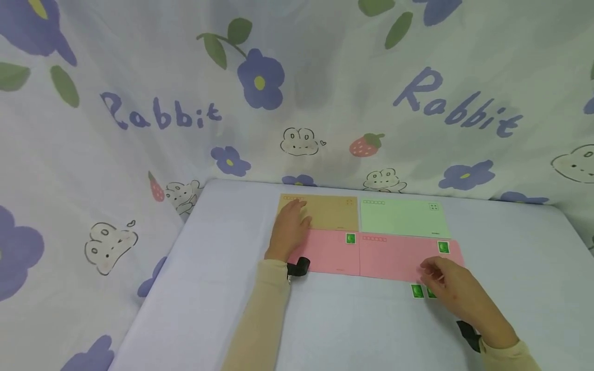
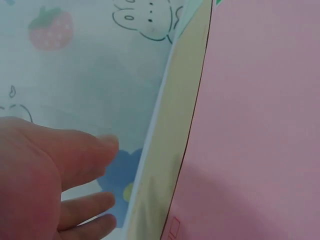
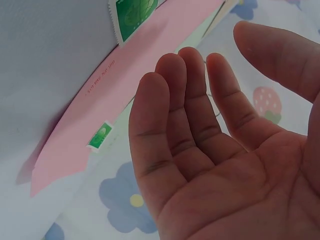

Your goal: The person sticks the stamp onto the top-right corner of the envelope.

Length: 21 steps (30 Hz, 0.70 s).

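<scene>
Well, R hand (image 1: 451, 286) nr 2 loose rect. stamps (image 1: 417, 291).

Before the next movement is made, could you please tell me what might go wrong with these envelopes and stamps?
The right hand is close to two loose stamps, so it might brush them out of place. The left hand is over the tan envelope, which lies right by the left pink envelope; a careless push could shift both.
</scene>
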Tool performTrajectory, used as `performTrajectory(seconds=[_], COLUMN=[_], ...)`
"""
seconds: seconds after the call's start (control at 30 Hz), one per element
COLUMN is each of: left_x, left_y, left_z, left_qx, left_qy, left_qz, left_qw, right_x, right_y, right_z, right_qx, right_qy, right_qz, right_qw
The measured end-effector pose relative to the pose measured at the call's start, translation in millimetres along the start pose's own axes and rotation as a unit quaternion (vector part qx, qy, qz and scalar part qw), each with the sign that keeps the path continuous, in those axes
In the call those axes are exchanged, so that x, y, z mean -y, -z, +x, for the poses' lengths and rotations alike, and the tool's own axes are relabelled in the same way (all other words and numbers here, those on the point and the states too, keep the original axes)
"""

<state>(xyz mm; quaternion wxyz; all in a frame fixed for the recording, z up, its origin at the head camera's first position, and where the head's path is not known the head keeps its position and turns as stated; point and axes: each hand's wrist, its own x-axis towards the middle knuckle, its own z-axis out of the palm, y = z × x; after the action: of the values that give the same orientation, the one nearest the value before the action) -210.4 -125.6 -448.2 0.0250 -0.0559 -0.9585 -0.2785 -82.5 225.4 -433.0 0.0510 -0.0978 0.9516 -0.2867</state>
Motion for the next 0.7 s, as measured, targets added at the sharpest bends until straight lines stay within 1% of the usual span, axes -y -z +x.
performTrajectory(seconds=[0.13, 0.23, 0.37, 0.53, 0.7], left_x=[3.2, 5.2, 7.1, 9.6, 12.1], left_y=[1.2, 2.6, 3.3, 2.0, 0.3], left_z=[0.9, 1.1, 1.4, 2.0, 2.0], left_qx=[-0.004, -0.001, 0.007, 0.013, 0.027], left_qy=[-0.002, 0.004, 0.016, 0.017, 0.028], left_qz=[-0.001, -0.007, -0.012, -0.015, -0.015], left_qw=[1.0, 1.0, 0.9998, 0.9996, 0.9991], right_x=[0, -1, 0, 1, 2], right_y=[-1, -1, -3, -5, -6], right_z=[0, 0, 0, -2, -3], right_qx=[0.008, 0.012, 0.022, 0.039, 0.047], right_qy=[-0.005, 0.0, 0.003, 0.008, 0.006], right_qz=[-0.009, -0.009, -0.007, -0.012, -0.016], right_qw=[1.0, 1.0, 1.0, 0.999, 0.999])
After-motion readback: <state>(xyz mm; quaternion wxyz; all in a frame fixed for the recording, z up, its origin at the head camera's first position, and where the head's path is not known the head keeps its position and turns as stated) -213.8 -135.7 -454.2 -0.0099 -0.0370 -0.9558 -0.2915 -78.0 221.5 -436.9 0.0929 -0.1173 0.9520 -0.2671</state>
